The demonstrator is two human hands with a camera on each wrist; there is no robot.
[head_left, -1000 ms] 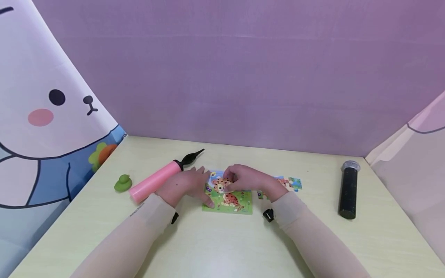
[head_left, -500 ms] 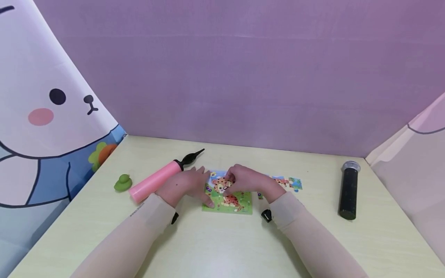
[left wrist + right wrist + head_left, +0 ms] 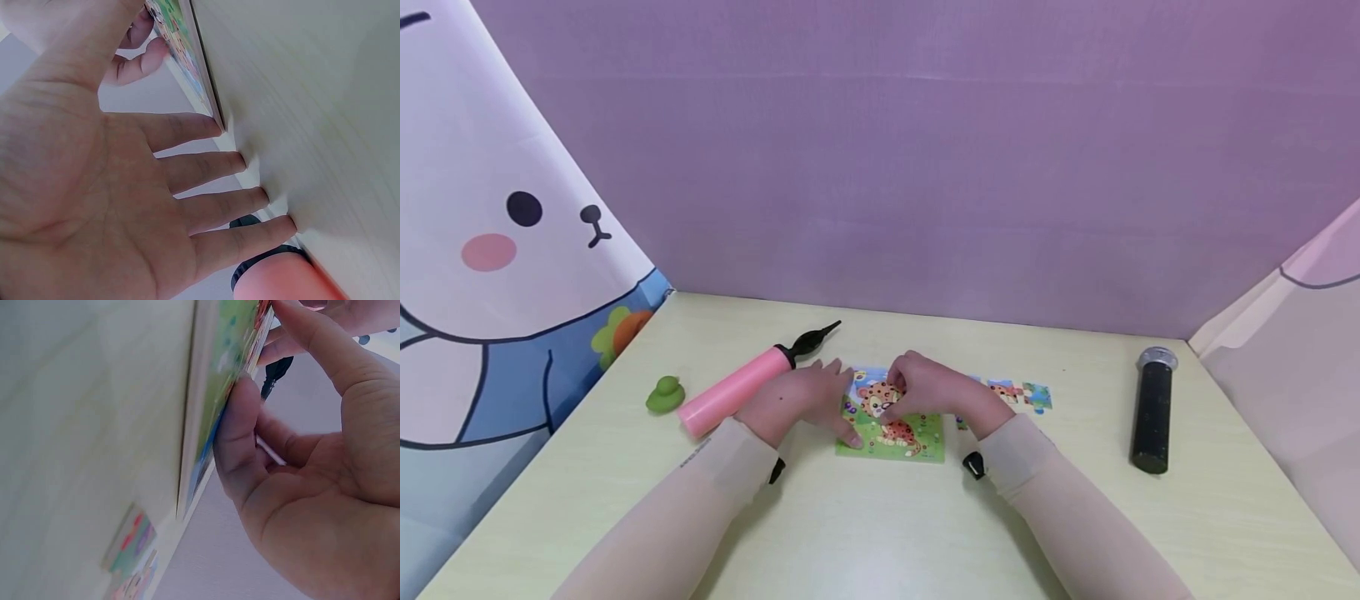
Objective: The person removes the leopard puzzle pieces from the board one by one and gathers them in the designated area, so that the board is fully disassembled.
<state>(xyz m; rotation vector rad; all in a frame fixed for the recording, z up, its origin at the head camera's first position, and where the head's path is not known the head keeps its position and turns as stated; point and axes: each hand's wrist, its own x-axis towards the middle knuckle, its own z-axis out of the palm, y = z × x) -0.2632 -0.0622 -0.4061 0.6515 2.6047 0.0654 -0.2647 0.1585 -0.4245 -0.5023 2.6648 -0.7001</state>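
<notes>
A jigsaw puzzle [image 3: 928, 433] with a spotted leopard on a green and blue ground lies flat on the table. My left hand [image 3: 808, 397] spreads over its left side, thumb on the lower left part. In the left wrist view, its straight fingertips [image 3: 259, 199] reach the table beside the puzzle's corner. My right hand [image 3: 936, 387] bends over the puzzle's upper right part, curled fingers and thumb pinching a puzzle piece at the leopard's face. The right wrist view shows thumb and curled fingers [image 3: 237, 425] right at the puzzle's surface; the piece is mostly hidden.
Loose puzzle pieces [image 3: 1037, 396] lie right of the puzzle, partly behind the right wrist. A pink hand pump [image 3: 737, 390] with black nozzle and a green toy [image 3: 666, 395] are at left. A black cylinder [image 3: 1152, 417] with a silvery end stands out at right. Purple cloth [image 3: 925, 167] backs the table.
My right hand has shifted slightly to the left and down over the leopard, uncovering more of the loose pieces. The left hand has stayed in place.
</notes>
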